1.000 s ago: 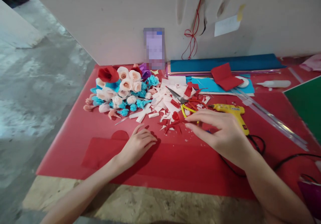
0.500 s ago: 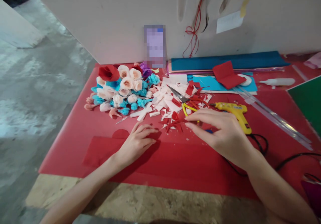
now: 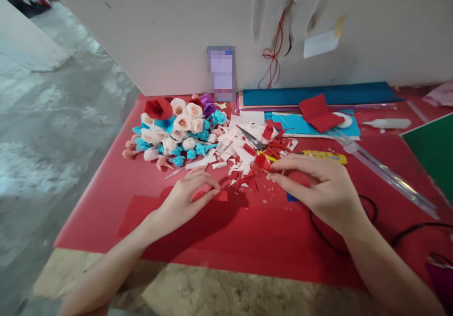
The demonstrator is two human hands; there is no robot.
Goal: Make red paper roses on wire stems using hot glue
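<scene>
My left hand (image 3: 187,195) is pinched on a red paper piece (image 3: 221,195), which shows beyond and between the fingers. It hovers over the left part of a long red paper sheet (image 3: 269,235) on the table. My right hand (image 3: 318,183) pinches a small red paper flower bud (image 3: 261,162) between thumb and forefinger, with the bud pointing left. Just beyond that hand lie scissors (image 3: 253,138) with yellow handles, partly covered by the bud and the fingers. The yellow glue gun (image 3: 325,156) is partly hidden behind my right hand.
Paper flowers (image 3: 170,132) in white, blue, pink, red and purple are heaped at the left. White and red scraps (image 3: 231,141) lie in the middle. A phone (image 3: 222,74) leans on the wall. Plastic strips (image 3: 389,174), a white bottle (image 3: 387,123) and a black cord (image 3: 339,250) are right.
My left hand has lifted a red paper piece off the table and closed on it. My right hand has moved slightly; its red bud now shows more clearly at the fingertips. The view has tilted a little.
</scene>
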